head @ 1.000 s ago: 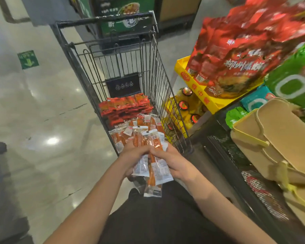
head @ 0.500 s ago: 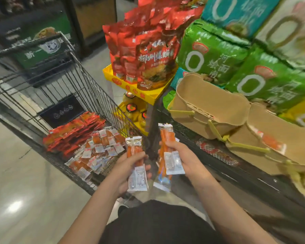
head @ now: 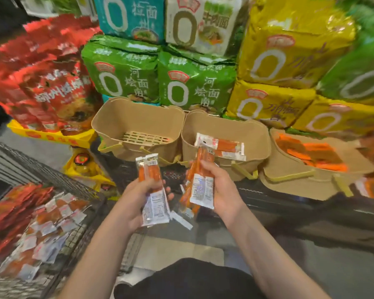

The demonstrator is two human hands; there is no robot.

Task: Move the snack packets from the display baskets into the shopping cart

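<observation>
We stand on a glossy shop floor (head: 343, 272) facing three tan baskets (head: 138, 117). Our left hand (head: 136, 197) grips two snack packets (head: 152, 190); our right hand (head: 220, 188) clutches several more packets (head: 200, 188).

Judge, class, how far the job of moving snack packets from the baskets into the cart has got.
Done: a pile of packets lies in the shopping cart, and the left basket looks emptied. In hand: the left hand and right hand each grip orange packets, not yet over the cart. Left: a few packets in the middle basket and more in the right basket.
</observation>
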